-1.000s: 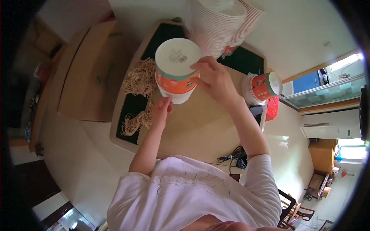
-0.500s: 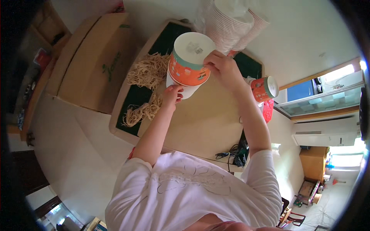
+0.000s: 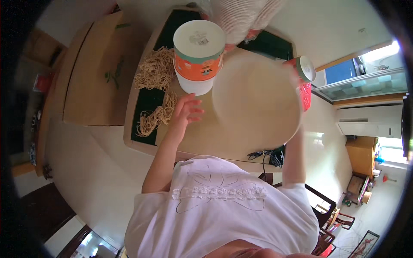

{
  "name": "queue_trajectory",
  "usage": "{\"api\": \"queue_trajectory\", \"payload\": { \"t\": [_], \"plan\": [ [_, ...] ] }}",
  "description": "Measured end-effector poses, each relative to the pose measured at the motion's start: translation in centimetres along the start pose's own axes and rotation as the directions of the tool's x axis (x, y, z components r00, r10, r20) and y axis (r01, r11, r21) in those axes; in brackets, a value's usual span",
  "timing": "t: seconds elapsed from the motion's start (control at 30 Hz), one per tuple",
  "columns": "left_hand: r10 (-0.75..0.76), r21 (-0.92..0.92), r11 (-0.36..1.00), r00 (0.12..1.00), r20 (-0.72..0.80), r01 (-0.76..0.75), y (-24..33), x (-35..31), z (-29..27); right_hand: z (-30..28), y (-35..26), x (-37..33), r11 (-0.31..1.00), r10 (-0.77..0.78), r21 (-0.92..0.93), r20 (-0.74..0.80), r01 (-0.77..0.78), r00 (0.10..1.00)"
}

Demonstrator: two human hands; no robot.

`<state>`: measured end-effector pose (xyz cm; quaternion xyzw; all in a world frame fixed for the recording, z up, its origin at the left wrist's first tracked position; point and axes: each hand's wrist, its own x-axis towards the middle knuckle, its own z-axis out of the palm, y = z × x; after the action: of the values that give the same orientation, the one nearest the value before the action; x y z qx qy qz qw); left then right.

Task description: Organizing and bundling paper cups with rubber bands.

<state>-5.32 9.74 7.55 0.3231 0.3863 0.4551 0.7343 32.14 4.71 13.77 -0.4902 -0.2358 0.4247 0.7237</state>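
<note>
Two hands, apart: your left hand [image 3: 186,112], loosely spread and empty, hangs near the orange tub [image 3: 198,68], closed end up above the table [image 3: 202,139], presumably for stability; your right hand [image 3: 296,81] meets a pale round thing [image 3: 258,103] (blurred; I cannot tell the grip).

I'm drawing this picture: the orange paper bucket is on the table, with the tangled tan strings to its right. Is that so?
Not quite: the head view shows the tangled tan strings to the left of the orange paper bucket, which is on the table.
</note>
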Motion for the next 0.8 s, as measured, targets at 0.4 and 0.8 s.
{"api": "queue_trajectory", "payload": {
  "t": [0.4, 0.8],
  "plan": [
    [-0.056, 0.923, 0.370, 0.989, 0.135, -0.105, -6.5, -2.5, -2.4, -9.5, 23.0, -12.9, 0.798, 0.560, -0.344, 0.119, -0.495, 0.820],
    [-0.131, 0.925, 0.379, 0.991, 0.040, 0.013, -8.6, -1.2, -4.9, 21.3, -4.3, -19.4, 0.523, -0.347, 0.255, 0.935, 0.813, -0.070]
  ]
}}
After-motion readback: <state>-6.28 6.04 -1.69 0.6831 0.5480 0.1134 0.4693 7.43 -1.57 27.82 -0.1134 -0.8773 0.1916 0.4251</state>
